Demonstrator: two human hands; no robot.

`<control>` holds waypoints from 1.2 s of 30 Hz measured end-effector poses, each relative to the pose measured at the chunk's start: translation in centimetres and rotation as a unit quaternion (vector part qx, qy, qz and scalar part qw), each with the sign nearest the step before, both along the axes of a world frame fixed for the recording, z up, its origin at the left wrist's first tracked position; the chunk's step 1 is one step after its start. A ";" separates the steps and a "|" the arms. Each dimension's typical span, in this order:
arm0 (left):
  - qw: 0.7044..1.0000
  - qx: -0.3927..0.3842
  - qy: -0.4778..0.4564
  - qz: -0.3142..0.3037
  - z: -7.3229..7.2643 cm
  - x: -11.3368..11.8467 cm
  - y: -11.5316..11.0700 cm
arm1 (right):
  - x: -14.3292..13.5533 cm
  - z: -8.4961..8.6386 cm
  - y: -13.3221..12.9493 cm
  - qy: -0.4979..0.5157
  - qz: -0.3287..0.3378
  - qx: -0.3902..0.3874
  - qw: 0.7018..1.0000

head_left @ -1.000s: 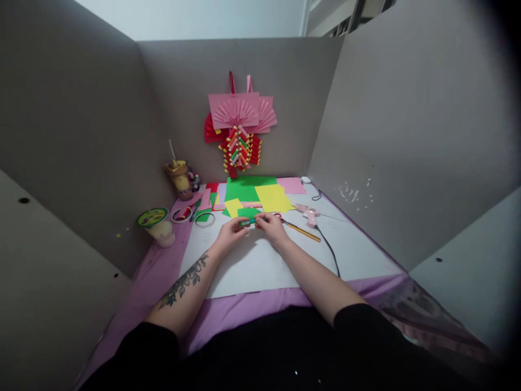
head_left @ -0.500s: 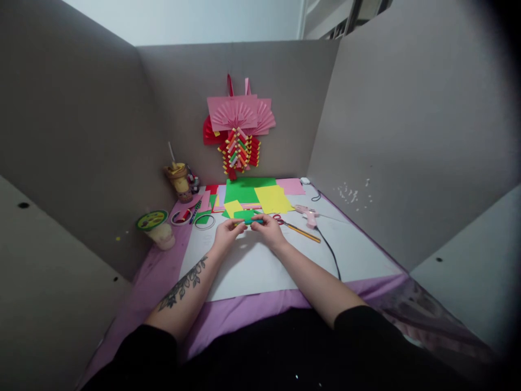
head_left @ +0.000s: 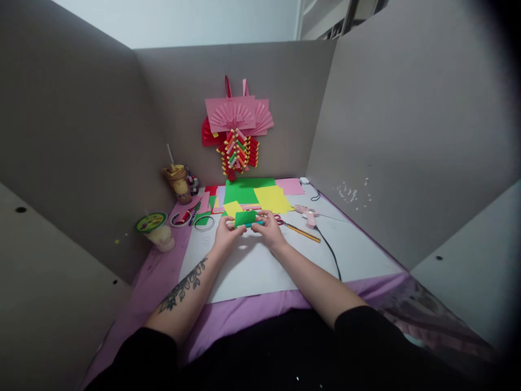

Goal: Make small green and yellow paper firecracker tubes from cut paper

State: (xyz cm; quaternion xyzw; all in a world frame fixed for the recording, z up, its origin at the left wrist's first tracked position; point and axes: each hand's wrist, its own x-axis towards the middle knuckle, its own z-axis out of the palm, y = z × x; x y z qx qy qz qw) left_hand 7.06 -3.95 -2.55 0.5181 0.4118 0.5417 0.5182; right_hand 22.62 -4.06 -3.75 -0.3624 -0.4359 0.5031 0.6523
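Observation:
Between my two hands is a small piece of green paper [head_left: 246,218], tilted up so its face shows, with a thin blue pen-like stick [head_left: 254,224] along its lower edge. My left hand [head_left: 227,233] pinches the left end, thumb in front and fingers behind. At the other end, my right hand [head_left: 270,230] grips the paper and the stick's right part. Both hands are above the white board [head_left: 252,271]. Red-handled scissors [head_left: 279,220] lie just right of my right hand, beside a yellow pencil-like stick [head_left: 303,233].
A pink glue gun [head_left: 309,215] with a black cord lies to the right. Green sheets [head_left: 248,190] and yellow sheets [head_left: 272,199] are at the back. Tape rolls [head_left: 204,223] and a lidded cup [head_left: 158,231] stand left. Paper firecracker decorations [head_left: 236,122] hang on the back panel.
The green paper has tipped upward between my fingers, so more of its face shows above the blue stick. Both hands stay in nearly the same place.

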 end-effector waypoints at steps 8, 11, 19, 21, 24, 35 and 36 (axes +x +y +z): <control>0.993 -0.043 0.074 -0.081 0.1 -0.9 0.1 | 0.4 -0.2 0.2 -0.040 0.013 -0.025 0.999; 0.995 -0.033 0.081 -0.052 0.2 -0.7 0.0 | 0.2 -0.1 0.1 -0.030 0.025 -0.022 0.999; 0.993 0.017 0.116 -0.008 0.2 -0.2 -0.3 | -0.3 0.1 -0.2 0.065 0.063 -0.075 0.993; 0.993 0.024 0.113 -0.017 0.1 -0.2 -0.3 | -0.2 0.1 0.0 0.076 0.057 -0.075 0.993; 0.994 0.031 0.093 -0.055 0.2 -0.2 -0.4 | 0.0 -0.1 0.2 0.092 0.050 -0.075 0.992; 0.997 -0.055 -0.002 -0.047 -0.2 -0.3 0.2 | -0.1 -0.5 0.4 0.029 0.029 -0.043 0.998; 0.996 -0.068 -0.017 -0.053 -0.3 -0.3 0.2 | -0.1 -0.6 0.3 0.009 0.024 -0.030 0.999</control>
